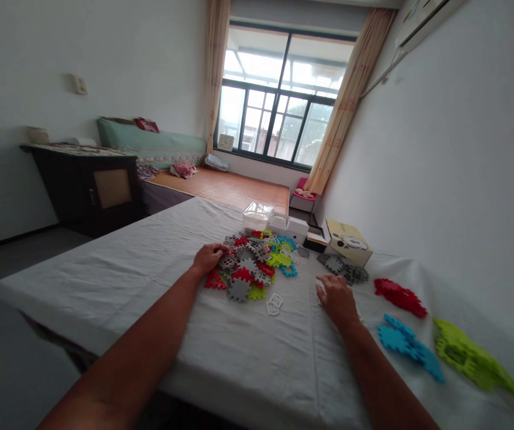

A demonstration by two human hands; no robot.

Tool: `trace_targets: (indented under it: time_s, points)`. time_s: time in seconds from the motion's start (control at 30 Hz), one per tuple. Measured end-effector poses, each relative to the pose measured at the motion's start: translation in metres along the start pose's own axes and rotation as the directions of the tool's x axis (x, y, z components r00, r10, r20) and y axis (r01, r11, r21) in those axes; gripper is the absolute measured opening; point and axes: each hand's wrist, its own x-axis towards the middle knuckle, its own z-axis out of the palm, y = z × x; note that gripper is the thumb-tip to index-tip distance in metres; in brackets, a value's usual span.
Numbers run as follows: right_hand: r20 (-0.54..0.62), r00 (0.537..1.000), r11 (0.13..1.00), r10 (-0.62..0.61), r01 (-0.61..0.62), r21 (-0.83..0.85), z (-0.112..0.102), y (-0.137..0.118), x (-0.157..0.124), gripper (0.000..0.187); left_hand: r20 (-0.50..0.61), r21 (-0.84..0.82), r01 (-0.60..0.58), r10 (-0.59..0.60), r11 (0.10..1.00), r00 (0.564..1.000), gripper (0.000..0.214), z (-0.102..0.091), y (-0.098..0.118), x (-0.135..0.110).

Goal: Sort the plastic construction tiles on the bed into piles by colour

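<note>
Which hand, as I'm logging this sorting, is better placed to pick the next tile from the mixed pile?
Likely the left. The left hand touches the mixed pile at its left edge; the right hand rests on the cloth apart from it, nearer the grey tiles.

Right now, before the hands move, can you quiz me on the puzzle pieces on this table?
1. True or false: the left hand touches the mixed pile of pieces.
2. Which one-colour group lies closest to the right hand? A grey group B green group C blue group
3. How many one-colour groups lie on the cloth to the right of the mixed pile?
Key: 1 true; 2 A; 3 four.
</note>
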Motion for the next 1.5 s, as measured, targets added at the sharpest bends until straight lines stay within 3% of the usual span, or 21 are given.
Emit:
trace_targets:
  time_s: [0.13, 0.23, 0.33, 0.47, 0.6, 0.67, 0.73, 0.83, 0.9, 1.0, 1.1, 1.2, 1.27, 1.4, 1.5]
  points:
    - [0.028, 0.977, 0.941, -0.211, 0.195, 0.278, -0.005, -0.030, -0.003, 0.031, 0.000, -0.004, 0.002, -0.002, 1.000, 1.000, 0.029, 0.000, -0.001, 0.000]
    - [0.119, 0.894, 0.819, -0.432, 0.333, 0.468, -0.006, -0.062, -0.005, 0.032, 0.003, -0.015, -0.010, 0.010, 1.000, 1.000, 0.029, 0.000, -0.001, 0.000]
    - [0.164, 0.849, 0.782, -0.501, 0.364, 0.506, -0.008, -0.075, -0.007, 0.025, 0.012, -0.023, -0.009, 0.009, 1.000, 1.000, 0.029, -0.001, 0.000, 0.000]
    - [0.182, 0.898, 0.858, -0.402, 0.300, 0.416, -0.009, -0.067, -0.006, 0.025, 0.008, -0.032, -0.001, 0.001, 0.999, 1.000, 0.029, -0.002, 0.004, -0.001]
    - [0.121, 0.991, 0.972, -0.062, 0.033, 0.233, -0.008, -0.031, -0.002, 0.028, -0.005, -0.023, 0.013, -0.013, 1.000, 1.000, 0.028, -0.004, 0.008, -0.003]
    - [0.084, 0.995, 0.985, 0.060, -0.073, 0.158, -0.008, -0.008, -0.001, 0.027, -0.003, -0.017, 0.015, -0.015, 1.000, 1.000, 0.028, -0.005, 0.010, -0.004]
    - [0.030, 0.996, 0.989, 0.086, -0.089, 0.116, -0.009, 0.005, 0.000, 0.028, -0.002, -0.017, 0.012, -0.012, 1.000, 1.000, 0.028, -0.006, 0.011, -0.004]
    - [-0.031, 0.999, 0.983, 0.007, -0.001, 0.185, -0.012, -0.003, -0.002, 0.031, -0.004, -0.017, 0.006, -0.006, 1.000, 1.000, 0.028, -0.005, 0.010, -0.003]
    - [0.023, 0.992, 0.935, -0.127, 0.112, 0.335, -0.014, -0.025, -0.004, 0.031, -0.006, -0.016, -0.007, 0.007, 1.000, 1.000, 0.029, -0.005, 0.009, -0.002]
    - [0.139, 0.900, 0.805, -0.413, 0.289, 0.518, -0.017, -0.062, -0.008, 0.030, -0.007, -0.025, -0.028, 0.028, 0.999, 1.000, 0.029, -0.004, 0.006, -0.001]
    - [0.189, 0.839, 0.768, -0.510, 0.346, 0.539, -0.019, -0.080, -0.011, 0.027, -0.008, -0.026, -0.014, 0.014, 1.000, 1.000, 0.028, -0.003, 0.005, -0.001]
    - [0.200, 0.856, 0.799, -0.476, 0.327, 0.504, -0.017, -0.079, -0.013, 0.022, -0.009, -0.026, 0.005, -0.005, 1.000, 1.000, 0.028, -0.003, 0.005, -0.002]
    - [0.190, 0.893, 0.843, -0.407, 0.287, 0.454, -0.014, -0.070, -0.011, 0.026, -0.007, -0.029, 0.008, -0.008, 1.000, 1.000, 0.028, -0.003, 0.006, -0.002]
    - [0.104, 0.986, 0.956, -0.130, 0.097, 0.279, -0.006, -0.034, -0.006, 0.031, 0.007, -0.019, 0.012, -0.012, 1.000, 1.000, 0.028, -0.003, 0.006, -0.003]
    - [0.029, 1.000, 0.990, 0.002, -0.006, 0.143, -0.002, -0.007, -0.003, 0.029, 0.008, -0.011, 0.011, -0.011, 1.000, 1.000, 0.028, -0.003, 0.006, -0.004]
